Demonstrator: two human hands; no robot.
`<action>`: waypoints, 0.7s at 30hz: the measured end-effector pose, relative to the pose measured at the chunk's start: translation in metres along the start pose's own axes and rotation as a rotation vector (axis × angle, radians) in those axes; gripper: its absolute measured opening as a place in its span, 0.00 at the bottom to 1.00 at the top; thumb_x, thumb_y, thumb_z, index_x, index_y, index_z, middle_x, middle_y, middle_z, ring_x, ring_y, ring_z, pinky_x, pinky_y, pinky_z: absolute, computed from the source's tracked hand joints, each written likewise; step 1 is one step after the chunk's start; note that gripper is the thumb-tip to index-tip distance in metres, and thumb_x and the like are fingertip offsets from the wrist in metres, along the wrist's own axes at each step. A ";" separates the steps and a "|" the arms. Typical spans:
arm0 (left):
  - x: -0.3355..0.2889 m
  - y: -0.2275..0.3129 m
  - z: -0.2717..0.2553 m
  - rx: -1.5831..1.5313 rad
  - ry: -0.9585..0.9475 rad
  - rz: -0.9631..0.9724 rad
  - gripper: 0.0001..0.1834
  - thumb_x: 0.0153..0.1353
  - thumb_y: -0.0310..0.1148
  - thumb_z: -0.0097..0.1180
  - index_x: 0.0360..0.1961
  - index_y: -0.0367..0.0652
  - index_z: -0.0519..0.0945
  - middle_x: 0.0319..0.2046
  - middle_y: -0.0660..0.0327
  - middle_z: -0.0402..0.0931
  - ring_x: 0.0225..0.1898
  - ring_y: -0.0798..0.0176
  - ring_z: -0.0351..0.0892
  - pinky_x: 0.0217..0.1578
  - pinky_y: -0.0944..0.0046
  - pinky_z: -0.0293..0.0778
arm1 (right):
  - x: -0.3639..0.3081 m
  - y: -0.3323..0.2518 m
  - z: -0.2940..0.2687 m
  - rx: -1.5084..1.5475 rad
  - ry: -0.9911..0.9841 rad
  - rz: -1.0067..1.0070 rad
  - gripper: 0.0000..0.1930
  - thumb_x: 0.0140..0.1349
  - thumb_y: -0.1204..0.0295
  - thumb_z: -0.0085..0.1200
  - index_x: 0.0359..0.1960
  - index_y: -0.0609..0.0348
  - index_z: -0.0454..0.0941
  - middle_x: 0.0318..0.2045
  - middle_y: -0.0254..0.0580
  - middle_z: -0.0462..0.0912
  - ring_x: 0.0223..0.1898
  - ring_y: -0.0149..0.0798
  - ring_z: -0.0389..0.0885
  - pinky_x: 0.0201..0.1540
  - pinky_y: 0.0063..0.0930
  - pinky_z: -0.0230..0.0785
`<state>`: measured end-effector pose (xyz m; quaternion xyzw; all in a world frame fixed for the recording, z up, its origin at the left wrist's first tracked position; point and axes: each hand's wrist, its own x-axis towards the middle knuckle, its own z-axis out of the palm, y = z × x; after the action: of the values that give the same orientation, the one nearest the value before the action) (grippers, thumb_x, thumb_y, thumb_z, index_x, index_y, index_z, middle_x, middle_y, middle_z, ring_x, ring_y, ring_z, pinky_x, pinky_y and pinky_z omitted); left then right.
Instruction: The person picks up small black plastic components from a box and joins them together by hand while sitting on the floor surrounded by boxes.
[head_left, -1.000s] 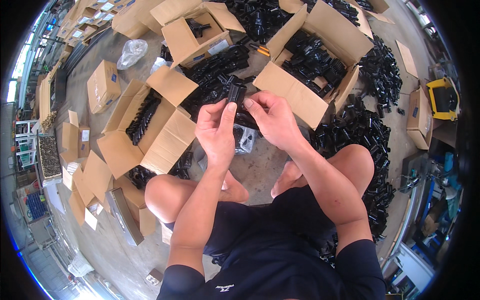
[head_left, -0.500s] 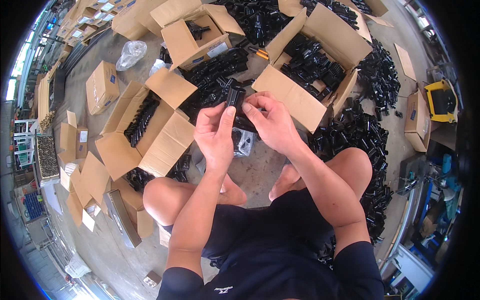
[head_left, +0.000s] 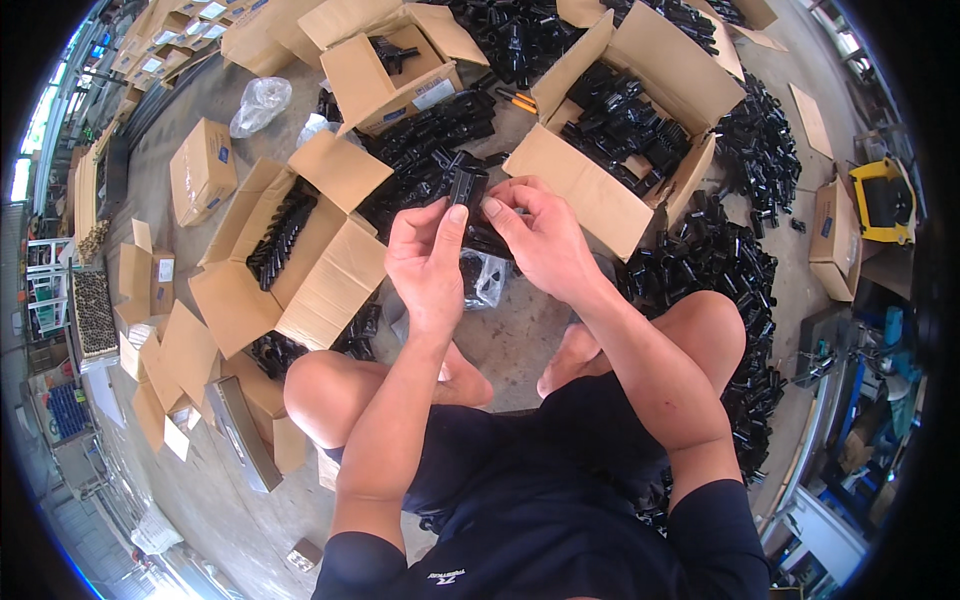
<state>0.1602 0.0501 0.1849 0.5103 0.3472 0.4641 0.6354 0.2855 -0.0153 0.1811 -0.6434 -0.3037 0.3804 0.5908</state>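
Note:
A short, glossy black tubular fitting (head_left: 466, 186) is held up before me, tilted a little. My left hand (head_left: 428, 252) grips it from the left, with the thumb pressed along its near side. On its right side are the fingertips of my right hand (head_left: 535, 230), pinched together at the fitting; whether a small piece lies between them is hidden. Below the hands, clear plastic wrap (head_left: 486, 280) lies on the floor between my feet. Beyond them spreads a heap of similar black fittings (head_left: 430, 130).
An open carton (head_left: 575, 180) full of black parts stands at the far right, and another open carton (head_left: 335, 285) with a neat row of them at the left. A third carton (head_left: 375, 95) is farther back. Loose black parts (head_left: 715, 270) pile up along my right side.
The fitting has turned slightly in my fingers and its open end shows less. Both hands have otherwise stayed almost in place.

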 end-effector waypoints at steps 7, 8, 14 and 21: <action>0.000 0.001 0.000 -0.017 -0.008 -0.007 0.05 0.67 0.25 0.62 0.43 0.38 0.80 0.35 0.63 0.84 0.34 0.77 0.77 0.38 0.75 0.73 | -0.002 -0.008 -0.002 -0.059 -0.016 -0.027 0.11 0.64 0.67 0.61 0.37 0.65 0.81 0.44 0.43 0.78 0.32 0.35 0.78 0.38 0.30 0.73; 0.000 0.002 0.000 -0.012 -0.011 -0.001 0.05 0.67 0.25 0.62 0.43 0.38 0.80 0.35 0.63 0.84 0.35 0.77 0.77 0.38 0.75 0.73 | -0.003 -0.009 -0.002 -0.060 -0.018 -0.020 0.11 0.64 0.67 0.61 0.37 0.65 0.81 0.44 0.43 0.78 0.32 0.35 0.78 0.38 0.30 0.73; 0.001 -0.001 0.000 -0.028 -0.015 0.008 0.05 0.68 0.24 0.62 0.43 0.38 0.80 0.36 0.63 0.83 0.35 0.77 0.77 0.38 0.75 0.72 | 0.002 0.003 0.000 -0.025 -0.016 -0.043 0.11 0.65 0.69 0.61 0.38 0.67 0.81 0.45 0.44 0.78 0.34 0.35 0.81 0.38 0.30 0.75; 0.001 -0.001 -0.005 -0.077 -0.021 -0.069 0.07 0.66 0.24 0.64 0.43 0.37 0.80 0.39 0.61 0.85 0.39 0.75 0.79 0.44 0.73 0.75 | -0.001 -0.014 -0.005 -0.057 -0.062 0.032 0.10 0.66 0.70 0.61 0.37 0.68 0.81 0.50 0.45 0.77 0.36 0.35 0.83 0.39 0.29 0.77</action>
<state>0.1560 0.0529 0.1825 0.4780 0.3396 0.4495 0.6739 0.2902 -0.0168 0.1950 -0.6527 -0.3223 0.4006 0.5565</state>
